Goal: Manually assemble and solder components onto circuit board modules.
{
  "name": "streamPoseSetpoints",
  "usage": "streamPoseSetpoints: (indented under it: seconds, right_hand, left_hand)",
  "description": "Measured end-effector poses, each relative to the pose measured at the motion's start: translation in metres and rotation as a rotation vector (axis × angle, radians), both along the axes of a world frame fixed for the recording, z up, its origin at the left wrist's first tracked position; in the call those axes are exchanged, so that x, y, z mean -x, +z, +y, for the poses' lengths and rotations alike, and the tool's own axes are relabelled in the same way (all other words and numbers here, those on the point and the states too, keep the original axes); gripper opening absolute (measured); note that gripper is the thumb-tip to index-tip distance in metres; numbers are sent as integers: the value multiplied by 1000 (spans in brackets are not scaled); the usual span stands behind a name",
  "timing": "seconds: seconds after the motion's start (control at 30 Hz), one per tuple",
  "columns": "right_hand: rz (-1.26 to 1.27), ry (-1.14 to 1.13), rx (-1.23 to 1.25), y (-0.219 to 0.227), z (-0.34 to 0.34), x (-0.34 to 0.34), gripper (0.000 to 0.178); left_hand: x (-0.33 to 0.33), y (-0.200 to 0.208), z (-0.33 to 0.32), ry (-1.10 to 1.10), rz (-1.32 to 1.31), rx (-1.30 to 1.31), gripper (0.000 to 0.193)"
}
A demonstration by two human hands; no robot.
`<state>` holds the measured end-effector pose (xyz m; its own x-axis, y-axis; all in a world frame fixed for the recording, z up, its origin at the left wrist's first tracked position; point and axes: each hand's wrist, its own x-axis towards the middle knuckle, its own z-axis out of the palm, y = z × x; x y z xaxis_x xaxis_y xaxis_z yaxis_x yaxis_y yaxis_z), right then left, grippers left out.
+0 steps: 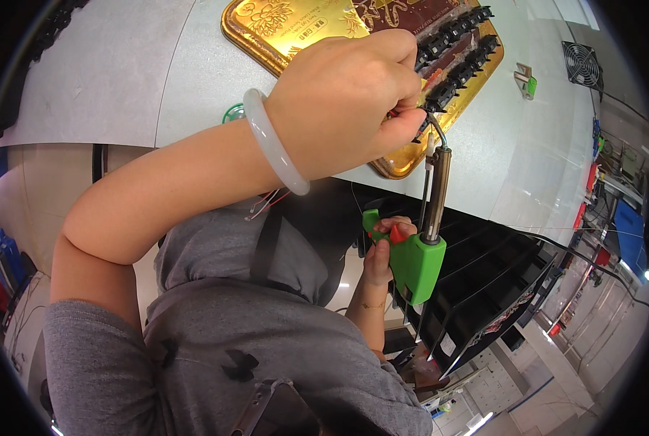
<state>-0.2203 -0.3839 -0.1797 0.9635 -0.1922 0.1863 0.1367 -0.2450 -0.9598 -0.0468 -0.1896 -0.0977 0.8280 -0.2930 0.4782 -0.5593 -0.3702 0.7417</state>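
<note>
My left hand [346, 102], with a pale bangle on the wrist, is pinched shut on a small black part with thin red wires [419, 120], held over the edge of a gold tray [266, 40]. Rows of similar black parts [459, 43] lie in that tray. My right hand [381, 247] grips a green soldering gun [415, 265] with a red trigger. Its metal barrel [436, 192] points up, and its tip touches the part at my left fingertips.
The gold tray lies on a white table [106, 73]. A small metal and green clip [526, 78] lies right of the tray, with a fan grille [582, 64] beyond it. A green ring [232, 112] peeks out behind my left wrist. Black racks [484, 269] stand below the table.
</note>
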Motion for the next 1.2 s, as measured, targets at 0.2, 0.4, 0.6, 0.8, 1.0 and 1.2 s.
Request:
streamPoseSetpoints:
  seconds: [0.2, 0.4, 0.6, 0.8, 1.0, 1.2]
  right_hand:
    - [-13, 2, -11, -2, 6, -4, 37]
    - [-18, 10, -62, -8, 8, -7, 35]
    - [-34, 26, -21, -13, 6, -9, 34]
    - [-48, 35, -28, -15, 8, -11, 34]
    - [-24, 7, -50, -9, 8, -8, 35]
    - [-29, -38, -35, 8, 7, -3, 37]
  left_hand:
    - [0, -1, 1, 2, -9, 1, 16]
    - [0, -2, 1, 11, -18, -4, 16]
    - [0, -2, -1, 15, -18, 3, 16]
    - [0, -1, 0, 21, -12, -11, 16]
    - [0, -2, -1, 16, 1, -1, 16]
    - [0, -3, -1, 15, -16, 4, 16]
